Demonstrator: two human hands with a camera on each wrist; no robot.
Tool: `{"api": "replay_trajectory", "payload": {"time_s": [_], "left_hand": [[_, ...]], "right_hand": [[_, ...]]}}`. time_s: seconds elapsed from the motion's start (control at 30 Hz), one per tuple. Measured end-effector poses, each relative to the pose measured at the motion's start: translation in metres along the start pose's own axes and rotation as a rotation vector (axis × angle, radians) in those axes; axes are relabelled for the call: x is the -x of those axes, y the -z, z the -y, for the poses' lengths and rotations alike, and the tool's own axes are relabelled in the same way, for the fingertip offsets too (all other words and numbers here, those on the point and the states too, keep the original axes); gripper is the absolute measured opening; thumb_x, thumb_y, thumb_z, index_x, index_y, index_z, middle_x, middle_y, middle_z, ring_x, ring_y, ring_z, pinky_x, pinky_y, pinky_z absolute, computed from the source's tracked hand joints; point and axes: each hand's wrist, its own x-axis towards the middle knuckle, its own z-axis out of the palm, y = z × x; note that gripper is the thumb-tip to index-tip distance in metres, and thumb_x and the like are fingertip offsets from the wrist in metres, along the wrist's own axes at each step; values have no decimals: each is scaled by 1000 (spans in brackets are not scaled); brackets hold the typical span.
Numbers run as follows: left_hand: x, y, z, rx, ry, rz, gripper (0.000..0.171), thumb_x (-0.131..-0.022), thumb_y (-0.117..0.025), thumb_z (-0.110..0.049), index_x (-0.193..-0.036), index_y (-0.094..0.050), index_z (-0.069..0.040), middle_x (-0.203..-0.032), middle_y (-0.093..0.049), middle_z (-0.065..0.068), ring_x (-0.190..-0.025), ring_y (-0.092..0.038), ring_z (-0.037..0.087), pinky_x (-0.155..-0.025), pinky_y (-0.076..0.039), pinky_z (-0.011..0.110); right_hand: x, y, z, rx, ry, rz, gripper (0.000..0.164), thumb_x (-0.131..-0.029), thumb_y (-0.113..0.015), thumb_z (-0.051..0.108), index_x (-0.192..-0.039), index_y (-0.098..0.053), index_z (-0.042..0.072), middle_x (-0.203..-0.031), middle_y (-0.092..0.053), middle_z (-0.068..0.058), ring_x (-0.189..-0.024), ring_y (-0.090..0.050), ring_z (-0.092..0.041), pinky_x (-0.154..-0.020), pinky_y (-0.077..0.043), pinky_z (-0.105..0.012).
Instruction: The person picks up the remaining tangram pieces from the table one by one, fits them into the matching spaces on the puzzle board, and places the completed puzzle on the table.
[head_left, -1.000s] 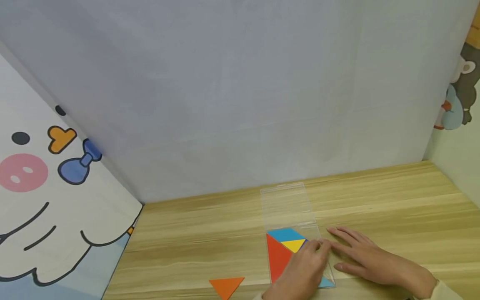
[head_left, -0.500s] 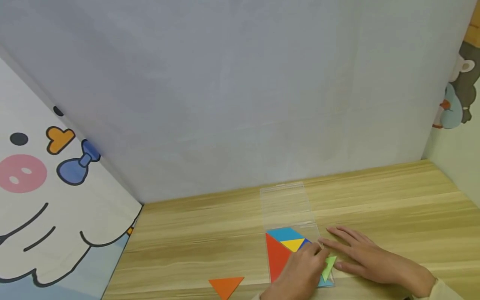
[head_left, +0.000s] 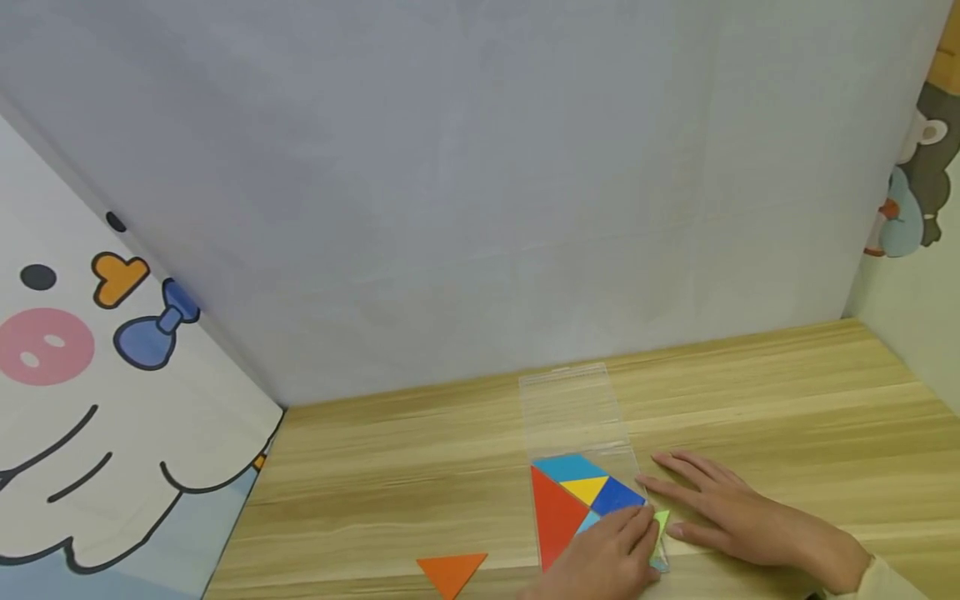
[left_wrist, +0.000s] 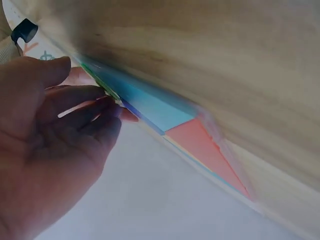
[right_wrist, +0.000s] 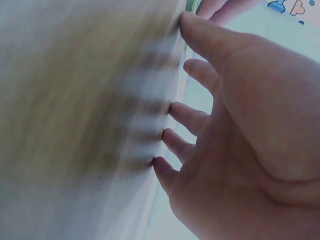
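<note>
My left hand (head_left: 609, 554) rests over the lower half of a clear plastic case (head_left: 573, 412). Its fingers touch a light green tangram piece (head_left: 662, 527) at the case's right edge; the left wrist view shows the thumb apart from the piece. Under and around the hand lie a red triangle (head_left: 553, 517), a blue parallelogram (head_left: 573, 468), a yellow triangle (head_left: 584, 489), a dark blue piece (head_left: 617, 495) and a partly covered light blue piece (head_left: 588, 522). To the right, my right hand (head_left: 727, 508) lies with spread fingers, fingertips beside the case, holding nothing.
An orange triangle (head_left: 452, 572) lies on the wooden table (head_left: 360, 483), left of the case. A pale cloth wall (head_left: 450, 208) rises behind the table, and a cartoon-printed panel (head_left: 135, 417) stands at the left.
The green piece appears at the left fingers and goes from tilted to lower at the case's edge. My left hand shifts slightly toward me, baring the dark blue piece. The right hand stays put.
</note>
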Motion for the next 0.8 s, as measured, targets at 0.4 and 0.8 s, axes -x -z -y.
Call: {"api": "replay_trajectory", "payload": {"time_s": [0.4,0.8], "left_hand": [[6,-14,-12,-265,59,-58,69,-109,-25,-59,-142,-62,-11,-144,-58,3,-122,-53,10,-105,-40,17],[5,-13,-18,-289,109,-67,71,-107,-26,-63,-135,-68,-13,-136,-62,1,-92,-50,6,-85,-44,12]], "right_hand": [[0,-1,-1,8,5,-10,61,-94,-74,35,-150,-54,20,-147,-52,-15,-143,-31,-21,-119,2,-16],[0,0,1,-2,-11,9,62,-94,-75,34,-151,-53,22,-147,-52,-15,-139,-35,-25,-118,3,-15]]}}
